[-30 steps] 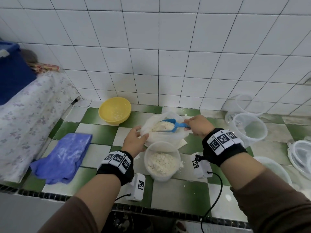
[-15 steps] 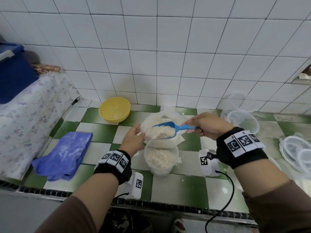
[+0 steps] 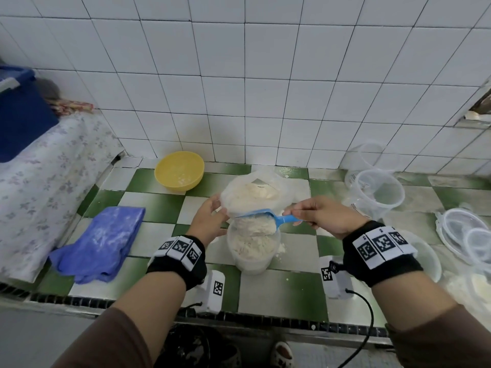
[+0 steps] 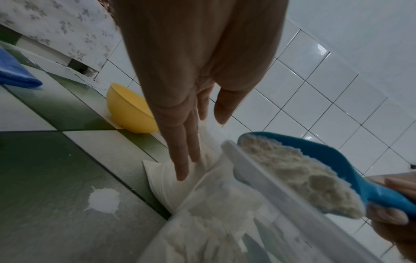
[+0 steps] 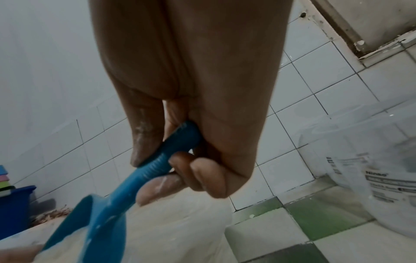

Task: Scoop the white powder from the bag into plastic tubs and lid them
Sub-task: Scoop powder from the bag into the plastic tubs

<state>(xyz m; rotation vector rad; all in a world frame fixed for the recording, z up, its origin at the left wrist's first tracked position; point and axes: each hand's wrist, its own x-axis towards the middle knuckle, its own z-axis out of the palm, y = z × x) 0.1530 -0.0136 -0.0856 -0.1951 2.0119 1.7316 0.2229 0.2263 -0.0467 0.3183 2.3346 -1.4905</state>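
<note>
While the right hand [image 3: 322,218] curled round the scoop [image 3: 261,217] handle, its loaded bowl hung directly over the mouth of the tub [image 3: 252,248], already heaped with powder [image 3: 251,241]. The scoop's long axis ran from that hand leftward toward the left hand [image 3: 210,221], so tipping it would probably drop the load straight down into the tub. The left hand, fingers straight, lay against the near side of the bag [image 3: 252,193], which stood just behind the tub on the desk [image 3: 287,288]. Spare tubs [image 3: 377,192] and lids [image 3: 467,235] waited to the right, nearer the scooping hand.
</note>
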